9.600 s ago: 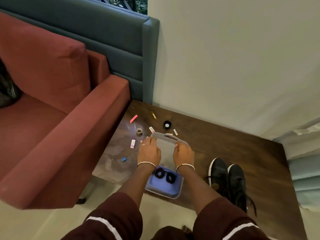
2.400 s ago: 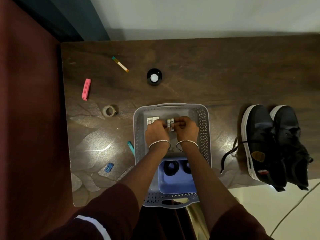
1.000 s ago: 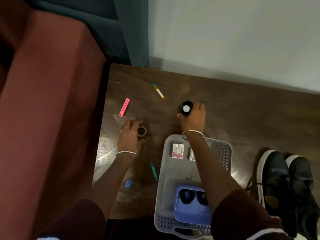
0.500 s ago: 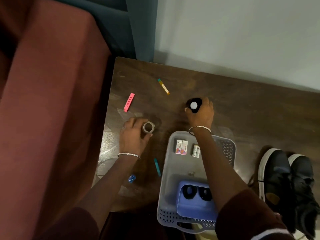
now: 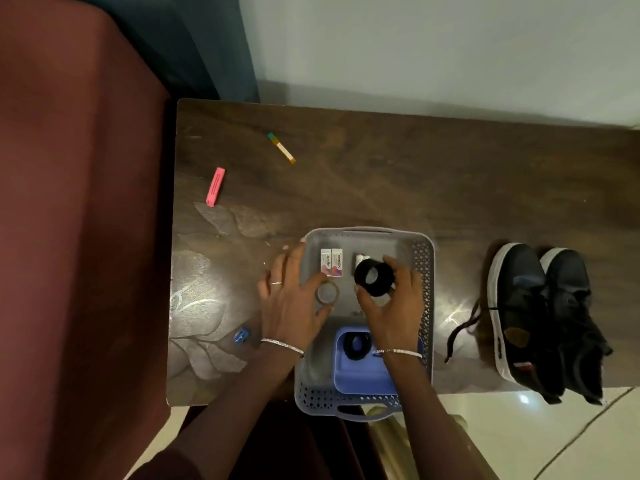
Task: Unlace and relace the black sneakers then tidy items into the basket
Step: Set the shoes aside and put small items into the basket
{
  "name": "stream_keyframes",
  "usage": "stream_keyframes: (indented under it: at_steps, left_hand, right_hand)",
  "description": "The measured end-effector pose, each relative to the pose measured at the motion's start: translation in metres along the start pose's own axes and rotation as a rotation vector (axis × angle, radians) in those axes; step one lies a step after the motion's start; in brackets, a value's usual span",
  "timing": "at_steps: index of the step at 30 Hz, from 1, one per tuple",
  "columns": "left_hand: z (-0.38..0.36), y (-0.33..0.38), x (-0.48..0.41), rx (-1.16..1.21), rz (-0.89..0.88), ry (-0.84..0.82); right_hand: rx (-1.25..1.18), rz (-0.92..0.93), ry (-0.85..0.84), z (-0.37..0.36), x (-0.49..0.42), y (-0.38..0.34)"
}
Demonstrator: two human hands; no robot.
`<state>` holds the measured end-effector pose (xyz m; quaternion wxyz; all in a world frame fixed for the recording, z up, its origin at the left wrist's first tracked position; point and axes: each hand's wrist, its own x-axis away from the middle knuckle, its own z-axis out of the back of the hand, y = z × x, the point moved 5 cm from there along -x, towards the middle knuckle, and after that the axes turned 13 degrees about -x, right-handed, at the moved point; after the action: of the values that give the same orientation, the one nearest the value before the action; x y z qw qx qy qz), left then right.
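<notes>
Both hands were over the far half of the grey basket (image 5: pixel 428 271), which sat at the near edge of the brown wooden surface (image 5: pixel 415 174). The left hand (image 5: pixel 294 306) pinched a small tape roll (image 5: pixel 327 293) between thumb and forefinger, just inside the basket's left wall; its other fingers were spread and nearly straight, reaching past the rim. The right hand (image 5: pixel 394 308) had thumb and fingers curled round a black round object (image 5: pixel 373 277) with a pale centre, held above the basket floor — whether it touched the floor could not be told. Each wrist carried a thin bracelet (image 5: pixel 282 346).

Inside the basket, 2 small printed boxes (image 5: pixel 331 262) lay side by side near the far wall, and a white item (image 5: pixel 360 258) beside them was partly hidden behind the black round object. A blue tray (image 5: pixel 363 375) filled the near end, with a black ring-shaped thing (image 5: pixel 356 345) in it.

The 2 black sneakers (image 5: pixel 526 306) stood side by side at the right of the surface, apart from the basket, a loose lace (image 5: pixel 462 329) trailing to their left. Left of the basket lay a pink bar (image 5: pixel 215 186), a multicoloured stick (image 5: pixel 281 147) farther back and a small blue item (image 5: pixel 241 336) near the left wrist.
</notes>
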<state>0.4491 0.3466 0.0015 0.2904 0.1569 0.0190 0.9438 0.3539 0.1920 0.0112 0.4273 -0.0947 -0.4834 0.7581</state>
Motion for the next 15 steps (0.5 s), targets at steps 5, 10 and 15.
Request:
stream_keyframes:
  at_steps: [5,10,15]
  left_hand:
    - [-0.021,0.009,0.01,-0.144,0.094,0.018]
    - [-0.032,0.015,0.014,-0.172,0.126,0.094]
    - [-0.042,0.017,0.011,-0.198,0.143,0.159]
  right_hand:
    - [0.129,-0.086,-0.119,-0.003,0.019,0.027]
    - [0.218,-0.13,-0.216,-0.017,0.022,0.038]
    - [0.266,-0.166,-0.257,-0.03,0.017,0.044]
